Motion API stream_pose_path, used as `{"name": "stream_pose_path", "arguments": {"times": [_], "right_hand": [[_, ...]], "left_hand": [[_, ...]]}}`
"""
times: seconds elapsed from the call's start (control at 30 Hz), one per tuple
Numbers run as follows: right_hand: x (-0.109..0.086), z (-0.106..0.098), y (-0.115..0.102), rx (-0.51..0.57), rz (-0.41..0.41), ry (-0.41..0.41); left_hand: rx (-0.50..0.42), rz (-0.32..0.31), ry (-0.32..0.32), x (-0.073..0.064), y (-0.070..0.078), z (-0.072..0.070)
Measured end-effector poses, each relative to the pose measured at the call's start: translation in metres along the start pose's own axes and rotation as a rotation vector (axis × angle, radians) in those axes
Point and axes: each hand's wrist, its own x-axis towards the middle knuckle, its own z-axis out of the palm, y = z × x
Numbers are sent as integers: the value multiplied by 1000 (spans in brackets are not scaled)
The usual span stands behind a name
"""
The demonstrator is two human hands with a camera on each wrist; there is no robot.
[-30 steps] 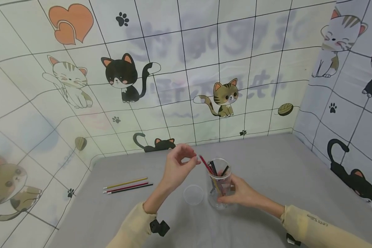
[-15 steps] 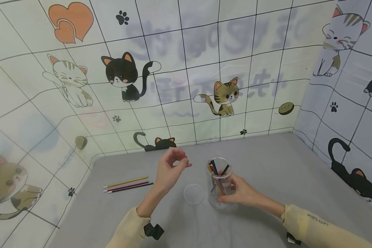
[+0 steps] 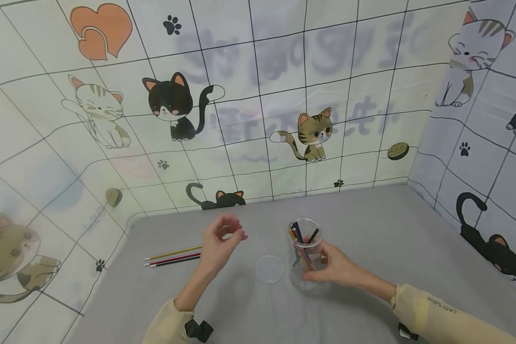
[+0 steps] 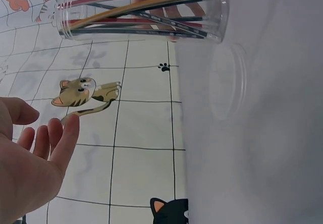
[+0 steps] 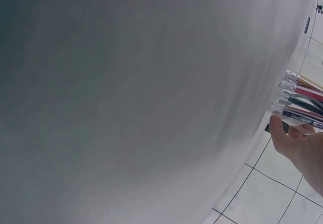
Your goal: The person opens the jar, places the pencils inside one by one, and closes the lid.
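Grey table (image 3: 348,310) was backed by cat-print cloth (image 3: 245,110). Red pencil (image 3: 294,233) had been dropped into jar (image 3: 298,265), held at right by right hand (image 3: 335,267); jar's count raised by one. Left hand (image 3: 219,243), narrowly parted, emptied, was drawn left, nearer three pencils (image 3: 174,259).

Cat-print grid backdrop (image 3: 249,102) behind grey tabletop (image 3: 370,229)

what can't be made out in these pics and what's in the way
Head view: right ends of the loose pencils, hidden by the left hand.
Head view: the right hand's far fingers, obscured by the jar and jarred pencils.
Left wrist view: part of the left hand, cut off by the left edge.
Right wrist view: the jar's top, cut off by the right edge; lettering on a dark pencil, too small and blurred.
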Motion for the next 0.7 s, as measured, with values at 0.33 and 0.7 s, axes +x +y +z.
{"name": "stream_pose_path", "arguments": {"times": [0.33, 0.7], "right_hand": [[0, -1, 2, 2, 17, 6], [1, 0, 2, -16, 13, 5]], "left_hand": [[152, -26, -24, -9, -11, -22], [205, -66, 13, -18, -22, -39]]}}
